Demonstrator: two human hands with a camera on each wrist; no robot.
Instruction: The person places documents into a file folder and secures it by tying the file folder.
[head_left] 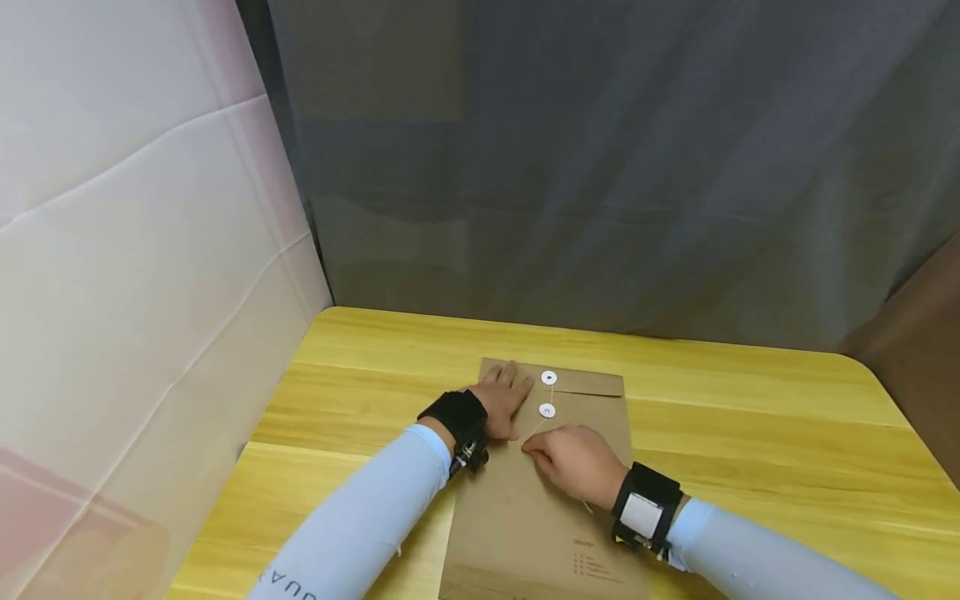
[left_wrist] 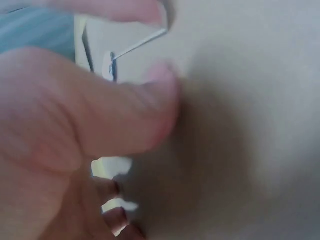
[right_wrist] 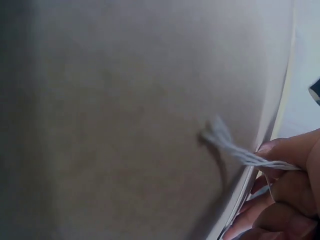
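A brown kraft envelope (head_left: 540, 508) lies flat on the yellow wooden table (head_left: 750, 433), with two white button discs (head_left: 548, 378) on its flap end. My left hand (head_left: 504, 398) presses flat on the envelope's upper left, fingers straight, beside the discs. My right hand (head_left: 572, 460) pinches the thin white string (head_left: 534, 432) that runs from the lower disc (head_left: 547, 410). The right wrist view shows the string (right_wrist: 235, 147) held between my fingertips (right_wrist: 290, 150) over the envelope (right_wrist: 125, 115). My thumb (left_wrist: 130, 110) lies on the paper in the left wrist view, near the string (left_wrist: 140, 45).
A white panel (head_left: 127, 275) stands along the left and a grey curtain (head_left: 600, 167) hangs behind the table. The table's far edge meets the curtain; its right corner is rounded. Both forearms wear light blue sleeves and black wrist bands.
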